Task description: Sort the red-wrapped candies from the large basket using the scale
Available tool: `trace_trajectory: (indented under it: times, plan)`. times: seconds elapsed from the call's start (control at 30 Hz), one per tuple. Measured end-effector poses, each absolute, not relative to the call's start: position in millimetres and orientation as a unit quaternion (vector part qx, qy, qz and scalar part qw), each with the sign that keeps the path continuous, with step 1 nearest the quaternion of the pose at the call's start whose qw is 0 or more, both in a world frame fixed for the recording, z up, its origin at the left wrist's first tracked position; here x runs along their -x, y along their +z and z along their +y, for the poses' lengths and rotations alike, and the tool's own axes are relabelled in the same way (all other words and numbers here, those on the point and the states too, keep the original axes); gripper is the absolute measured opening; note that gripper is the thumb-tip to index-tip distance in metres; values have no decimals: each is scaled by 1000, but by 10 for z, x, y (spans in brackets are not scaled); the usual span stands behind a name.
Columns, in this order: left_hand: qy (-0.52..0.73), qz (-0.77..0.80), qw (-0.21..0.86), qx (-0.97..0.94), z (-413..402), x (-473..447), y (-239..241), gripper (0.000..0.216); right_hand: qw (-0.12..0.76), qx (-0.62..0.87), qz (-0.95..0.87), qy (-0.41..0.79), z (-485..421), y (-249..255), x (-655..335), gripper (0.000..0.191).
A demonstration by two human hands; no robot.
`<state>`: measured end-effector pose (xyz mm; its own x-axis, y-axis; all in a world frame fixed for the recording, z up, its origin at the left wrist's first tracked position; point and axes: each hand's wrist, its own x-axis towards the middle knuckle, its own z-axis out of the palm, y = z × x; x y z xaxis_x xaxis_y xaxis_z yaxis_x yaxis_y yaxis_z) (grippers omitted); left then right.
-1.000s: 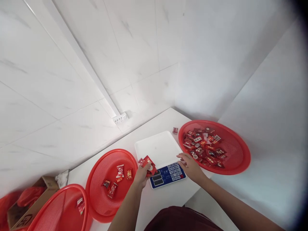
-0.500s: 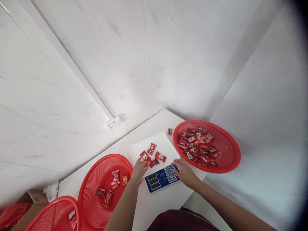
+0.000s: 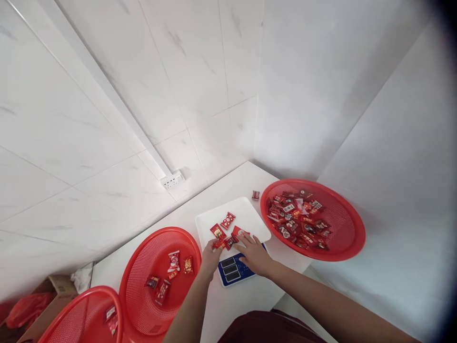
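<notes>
Left hand, right hand outstretched, touching candies

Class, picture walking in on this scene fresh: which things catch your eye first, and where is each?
The wide red basket on the right, heaped with red sweet packets, stands out against the white walls. In the middle, the left hand and right hand meet over a few packets on the white scale. A second red basket on the left holds only a handful.

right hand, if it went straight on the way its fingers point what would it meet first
The right hand would likely first meet the red sweet on the scale's white tray, right at its fingertips, perhaps already touching.
</notes>
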<state>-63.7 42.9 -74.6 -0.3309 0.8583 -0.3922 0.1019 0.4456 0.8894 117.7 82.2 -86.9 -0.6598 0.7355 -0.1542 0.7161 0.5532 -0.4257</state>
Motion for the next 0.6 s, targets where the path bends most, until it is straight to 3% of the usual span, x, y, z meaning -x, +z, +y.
trace_trajectory:
  times: [0.37, 0.6]
  plan:
    - [376, 724, 398, -420, 415, 652, -766, 33, 25, 471, -851, 230, 1018, -884, -1136, 50]
    - [394, 690, 415, -443, 506, 559, -759, 37, 78, 443, -839, 304, 993, -965, -1120, 55]
